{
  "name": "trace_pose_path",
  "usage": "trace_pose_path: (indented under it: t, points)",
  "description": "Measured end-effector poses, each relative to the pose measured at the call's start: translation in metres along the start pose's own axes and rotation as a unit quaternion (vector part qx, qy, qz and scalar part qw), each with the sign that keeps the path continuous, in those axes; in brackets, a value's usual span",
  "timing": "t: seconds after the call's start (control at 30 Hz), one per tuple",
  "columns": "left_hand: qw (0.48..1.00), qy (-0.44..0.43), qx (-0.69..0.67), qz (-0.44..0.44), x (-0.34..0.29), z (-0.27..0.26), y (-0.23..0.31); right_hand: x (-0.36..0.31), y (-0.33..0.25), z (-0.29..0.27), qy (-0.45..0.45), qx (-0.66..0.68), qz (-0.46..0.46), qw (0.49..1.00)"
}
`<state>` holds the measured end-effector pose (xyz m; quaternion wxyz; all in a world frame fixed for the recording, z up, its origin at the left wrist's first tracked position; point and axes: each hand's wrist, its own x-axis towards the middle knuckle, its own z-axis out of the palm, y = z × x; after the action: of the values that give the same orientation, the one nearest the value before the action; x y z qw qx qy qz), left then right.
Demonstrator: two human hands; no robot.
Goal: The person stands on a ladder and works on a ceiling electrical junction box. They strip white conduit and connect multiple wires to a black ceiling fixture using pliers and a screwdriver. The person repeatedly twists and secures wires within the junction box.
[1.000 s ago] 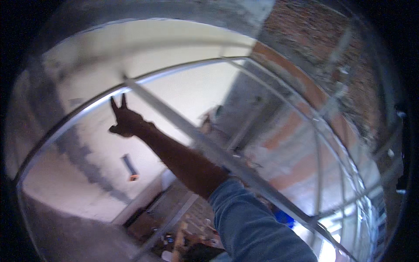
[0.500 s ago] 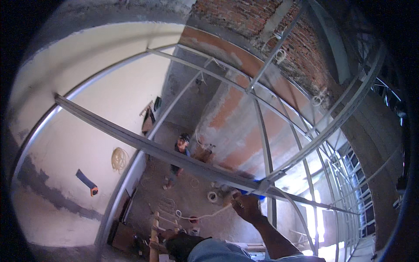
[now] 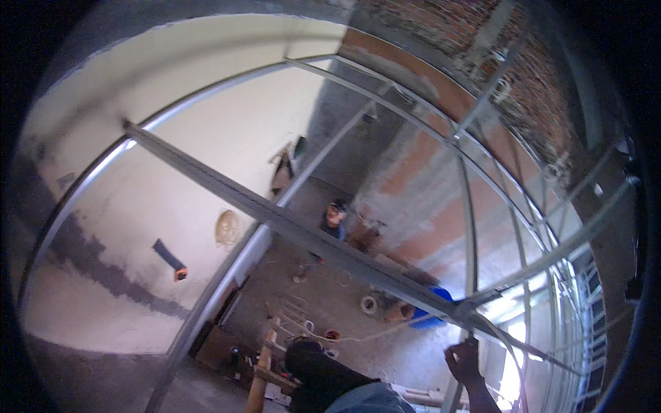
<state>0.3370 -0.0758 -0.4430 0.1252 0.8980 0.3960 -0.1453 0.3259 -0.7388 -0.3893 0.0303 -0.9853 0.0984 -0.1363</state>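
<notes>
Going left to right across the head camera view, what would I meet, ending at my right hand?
Orange-ended tool, beige coil, dark hanging item, person below, pale ring, right hand.

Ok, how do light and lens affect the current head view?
Head view, lower right: glare burns out the bright opening, and the right hand is dark, with little detail; head view, left: the metal rail bows with the fisheye, and a soft shadow crosses the beige wall; head view, corners: black.
</notes>
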Motion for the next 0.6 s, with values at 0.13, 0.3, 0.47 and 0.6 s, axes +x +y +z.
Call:
trace_pose_path:
  t: [0.13, 0.3, 0.47, 0.6]
  points:
    - [0.998, 0.051, -0.017, -0.043, -0.004, -0.004, 0.013, -0.002, 0.005, 0.0, -0.002, -0.015, 0.055, 0.998]
    - [0.997, 0.053, -0.02, -0.055, -0.013, 0.0, 0.012, 0.023, -0.012, 0.021, -0.12, -0.064, -0.001, 0.991]
    - [0.998, -0.002, -0.048, -0.029, -0.018, 0.016, 0.002, 0.098, -0.118, 0.171, -0.222, 0.237, -0.068, 0.943]
    - [0.989, 0.079, -0.001, 0.127, -0.029, 0.016, 0.003, 0.192, -0.27, 0.348, -0.369, 0.406, -0.078, 0.832]
